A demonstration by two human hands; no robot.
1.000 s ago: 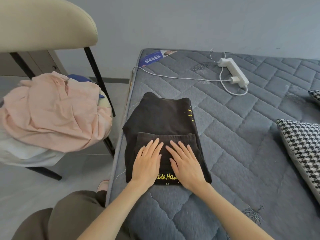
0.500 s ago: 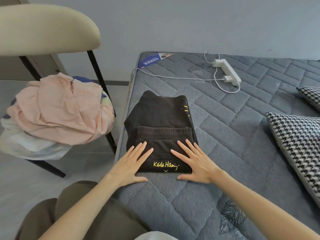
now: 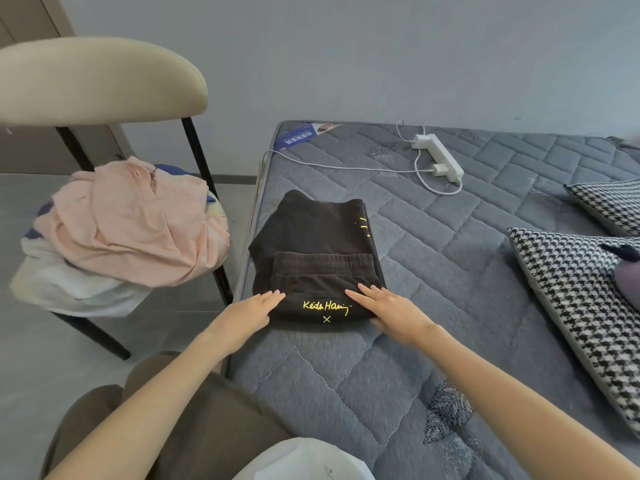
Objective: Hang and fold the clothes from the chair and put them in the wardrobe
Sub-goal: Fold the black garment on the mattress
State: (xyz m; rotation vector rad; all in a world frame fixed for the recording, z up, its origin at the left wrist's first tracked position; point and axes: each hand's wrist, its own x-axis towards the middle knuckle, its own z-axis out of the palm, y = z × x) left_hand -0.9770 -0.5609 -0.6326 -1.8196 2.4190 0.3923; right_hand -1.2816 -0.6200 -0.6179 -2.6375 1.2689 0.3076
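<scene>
Folded black fabric garment with yellow lettering (image 3: 318,258) sits flat near the left edge of the grey quilted mattress (image 3: 450,265). Both hands are on its near end: left hand (image 3: 247,315) at the left corner, right hand (image 3: 391,311) on the right corner, fingers straight, gripping nothing. Off to the left, the beige padded chair with black legs (image 3: 100,81) carries a heap of clothes, pale pink on top (image 3: 138,223). A black-and-white houndstooth cushion (image 3: 571,306) lies on the right.

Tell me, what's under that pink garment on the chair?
White fabric and bits of blue cloth peek out beneath the pink garment. How many pieces lie there is hidden by it.
</scene>
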